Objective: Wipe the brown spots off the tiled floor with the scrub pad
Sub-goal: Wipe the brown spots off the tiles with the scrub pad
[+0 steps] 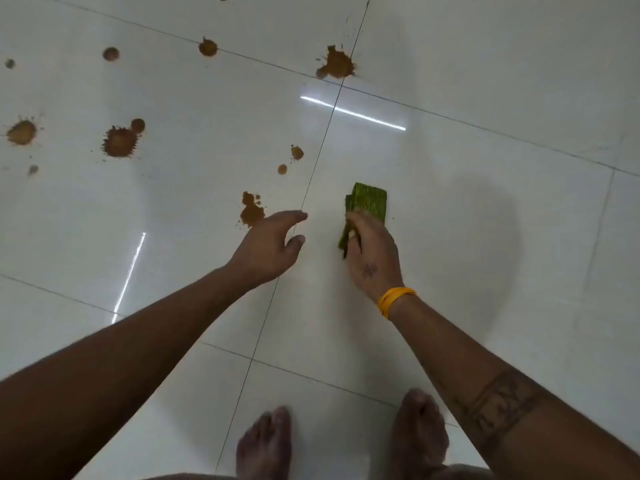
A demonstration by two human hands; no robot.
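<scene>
the right hand [369, 252] holds the green scrub pad [365, 211] on the white tiled floor [485, 202]; its grip is curled over the near end of the pad, and the far end lies flat on the tile. the left hand [268, 249] is beside it with fingers spread and loose, holding nothing, just next to one brown spot [251, 211]. more brown spots [119, 142] lie further away to the left. a yellow band [393, 301] is around the right wrist. two bare feet [266, 441] stand at the bottom edge.

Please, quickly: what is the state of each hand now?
Left hand: open, fingers relaxed, holding nothing.
Right hand: fingers curled on the green scrub pad, which lies on the tiled floor.
</scene>
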